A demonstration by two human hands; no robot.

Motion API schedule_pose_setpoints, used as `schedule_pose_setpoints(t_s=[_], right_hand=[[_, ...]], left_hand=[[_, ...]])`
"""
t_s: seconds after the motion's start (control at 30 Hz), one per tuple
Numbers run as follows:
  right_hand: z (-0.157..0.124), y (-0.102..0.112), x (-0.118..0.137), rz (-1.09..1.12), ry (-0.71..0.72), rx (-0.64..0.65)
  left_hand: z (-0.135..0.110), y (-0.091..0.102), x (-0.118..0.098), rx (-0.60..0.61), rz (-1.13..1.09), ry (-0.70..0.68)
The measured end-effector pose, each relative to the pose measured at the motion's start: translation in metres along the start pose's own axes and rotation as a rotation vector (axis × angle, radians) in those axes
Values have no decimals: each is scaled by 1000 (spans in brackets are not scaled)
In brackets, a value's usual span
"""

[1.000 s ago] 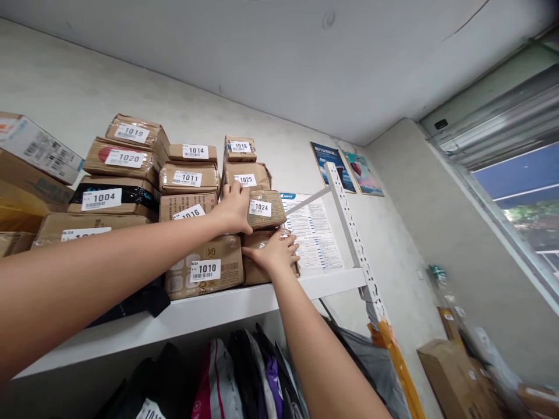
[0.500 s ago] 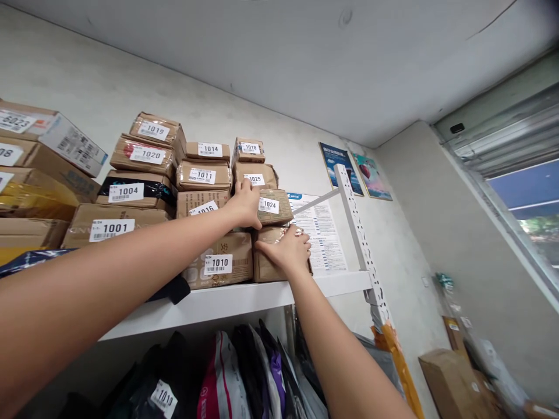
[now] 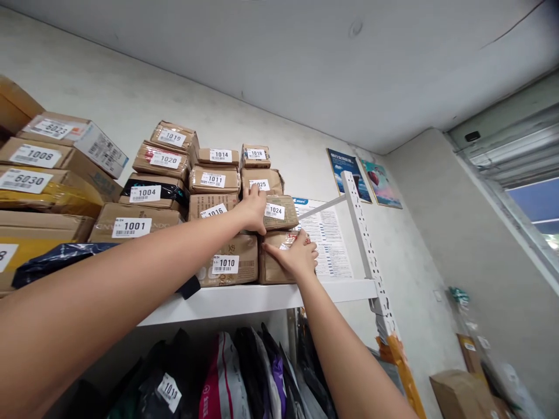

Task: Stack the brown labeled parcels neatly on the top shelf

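Note:
My left hand [image 3: 253, 208] grips the left end of a small taped brown parcel labelled 1024 [image 3: 279, 212], with a finger up against the parcel labelled 1025 [image 3: 262, 179] above it. Beneath 1024 lies another brown parcel [image 3: 273, 262] on the white top shelf [image 3: 257, 295]. My right hand [image 3: 297, 256] lies over the front of that lower parcel, fingers spread on it and hiding its label. Left of it stands the box labelled 1010 [image 3: 225, 265].
Several more numbered parcels are stacked to the left: 1001 [image 3: 131, 226], 1004 [image 3: 146, 192], 1020 [image 3: 163, 158], 1014 [image 3: 218, 155]. Soft mailer bags [image 3: 244, 378] stand under the shelf. A perforated white upright [image 3: 367, 256] closes the shelf's right end. Cardboard boxes [image 3: 463, 396] sit by the right wall.
The view has swung left and slightly down, bringing more parcels in at the left. Both hands stay on the same two parcels, the right one pressed a little further onto the lower parcel.

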State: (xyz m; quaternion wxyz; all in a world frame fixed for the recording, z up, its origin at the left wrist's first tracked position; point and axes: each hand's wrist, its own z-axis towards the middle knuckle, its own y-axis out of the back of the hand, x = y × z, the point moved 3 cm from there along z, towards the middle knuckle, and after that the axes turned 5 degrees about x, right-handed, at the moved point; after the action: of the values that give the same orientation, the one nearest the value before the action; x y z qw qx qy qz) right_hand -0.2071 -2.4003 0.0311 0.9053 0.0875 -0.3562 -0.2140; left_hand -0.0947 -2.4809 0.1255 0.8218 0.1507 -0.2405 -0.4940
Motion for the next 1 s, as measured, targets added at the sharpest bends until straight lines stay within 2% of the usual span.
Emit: schedule_pose_setpoints(t_s=[0.23, 0.37, 0.53, 0.63, 0.73, 0.8, 0.9, 1.0], right_hand=[[-2, -3, 0, -11, -24, -63], [-5, -4, -2, -9, 27, -86], [-13, -5, -6, 9, 105, -229], [-21, -10, -13, 118, 201, -319], [-30, -17, -21, 218, 304, -370], [-35, -22, -23, 239, 362, -373], [-41, -26, -19, 249, 448, -365], [-51, -26, -10, 270, 535, -362]], left_hand=[[-10, 5, 3, 4, 14, -26], [-10, 4, -2, -7, 74, -35], [-24, 0, -8, -47, 147, -46], [-54, -5, -8, -135, 68, -144], [-96, -12, 7, -198, -73, -246], [-121, -17, 26, -214, -111, -243], [-154, -21, 57, -264, -72, -166], [-193, -17, 72, -358, -36, -170]])
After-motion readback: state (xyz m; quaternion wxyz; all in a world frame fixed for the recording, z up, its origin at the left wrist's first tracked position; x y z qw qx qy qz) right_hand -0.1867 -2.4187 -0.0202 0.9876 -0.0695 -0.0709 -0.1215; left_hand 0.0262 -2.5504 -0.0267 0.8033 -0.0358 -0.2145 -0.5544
